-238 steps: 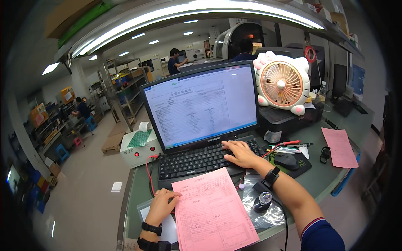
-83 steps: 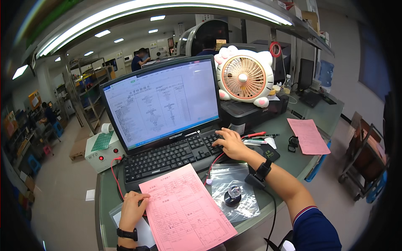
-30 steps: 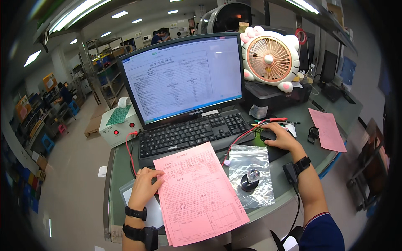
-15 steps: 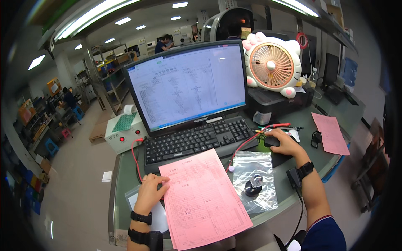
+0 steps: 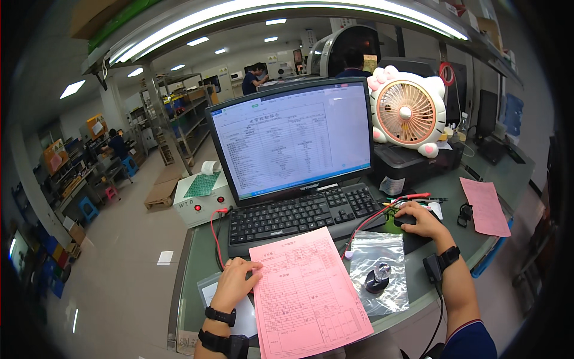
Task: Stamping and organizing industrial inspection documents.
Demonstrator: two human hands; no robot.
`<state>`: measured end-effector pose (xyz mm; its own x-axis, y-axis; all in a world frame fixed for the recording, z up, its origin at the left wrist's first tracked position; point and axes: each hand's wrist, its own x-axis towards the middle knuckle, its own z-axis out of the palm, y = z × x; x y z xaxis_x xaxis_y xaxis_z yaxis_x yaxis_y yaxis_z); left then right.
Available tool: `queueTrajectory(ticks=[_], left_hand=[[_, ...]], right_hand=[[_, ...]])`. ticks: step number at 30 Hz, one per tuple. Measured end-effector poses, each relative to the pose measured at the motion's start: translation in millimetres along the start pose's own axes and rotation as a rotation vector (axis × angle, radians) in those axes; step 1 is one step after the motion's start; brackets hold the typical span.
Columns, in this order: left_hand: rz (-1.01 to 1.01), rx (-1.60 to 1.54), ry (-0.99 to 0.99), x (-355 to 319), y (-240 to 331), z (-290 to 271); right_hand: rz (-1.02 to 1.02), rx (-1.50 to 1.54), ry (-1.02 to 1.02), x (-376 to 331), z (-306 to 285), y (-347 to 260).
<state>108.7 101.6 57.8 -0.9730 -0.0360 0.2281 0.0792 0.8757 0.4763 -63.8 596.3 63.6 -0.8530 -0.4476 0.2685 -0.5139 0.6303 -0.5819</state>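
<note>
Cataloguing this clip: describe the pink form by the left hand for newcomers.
Start at the monitor, then the keyboard before it. The pink form lies in front, the left hand at its left edge. Unlike the pink sheet farther right, it shows clear printed grids.

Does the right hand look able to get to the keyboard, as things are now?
Probably yes. The right hand is on the mouse, just right of the keyboard. A thin red cable runs between, but the keys look uncovered.

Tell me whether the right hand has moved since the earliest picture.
Yes, rightward: the right hand has gone from the black keyboard to the black computer mouse.
</note>
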Motion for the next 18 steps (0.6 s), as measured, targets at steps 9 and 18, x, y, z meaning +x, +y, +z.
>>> queueTrajectory(ticks=[9,18], left_hand=[[-0.006,0.007,0.008,-3.2,2.6,0.2],[-0.008,-0.011,0.007,-1.7,2.4,-0.5]], right_hand=[[0.003,-0.016,0.015,-2.8,-0.9,-2.0],[0.011,-0.027,0.022,-0.8,-0.3,-3.3]])
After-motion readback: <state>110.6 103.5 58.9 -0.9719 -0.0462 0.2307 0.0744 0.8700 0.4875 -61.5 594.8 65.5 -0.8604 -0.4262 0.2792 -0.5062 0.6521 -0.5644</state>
